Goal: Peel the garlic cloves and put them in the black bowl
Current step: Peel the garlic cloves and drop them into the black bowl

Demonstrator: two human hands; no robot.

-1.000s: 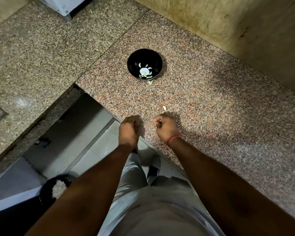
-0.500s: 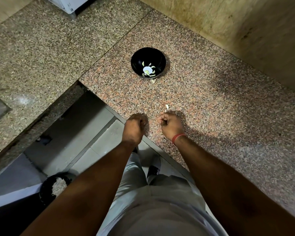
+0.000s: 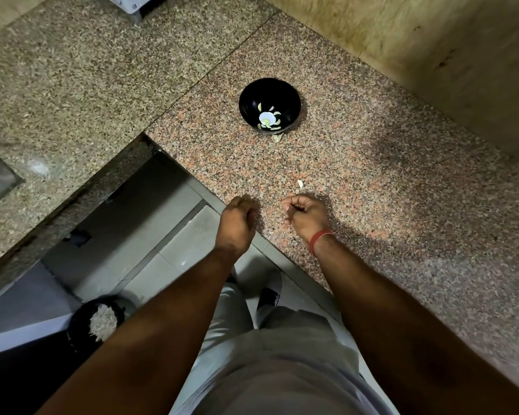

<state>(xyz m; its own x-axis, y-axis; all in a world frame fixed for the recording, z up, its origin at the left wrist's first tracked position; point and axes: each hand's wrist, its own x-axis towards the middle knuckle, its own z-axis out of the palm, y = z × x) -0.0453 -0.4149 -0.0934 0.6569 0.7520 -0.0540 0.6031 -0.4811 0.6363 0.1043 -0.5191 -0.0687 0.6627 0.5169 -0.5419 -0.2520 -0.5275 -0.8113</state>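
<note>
The black bowl [image 3: 269, 106] sat on the worktop [image 3: 387, 181] straight ahead, well away from both curled hands, nearer the right hand [image 3: 306, 215] than the left hand [image 3: 237, 223], and I could not tell if either grip held a clove.

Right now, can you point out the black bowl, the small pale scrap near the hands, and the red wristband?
Black bowl [image 3: 291, 94]: head view, far inner wall.
Pale scrap [image 3: 300, 183]: head view, its middle, on the counter.
Red wristband [image 3: 319, 236]: head view, band's top.
</note>
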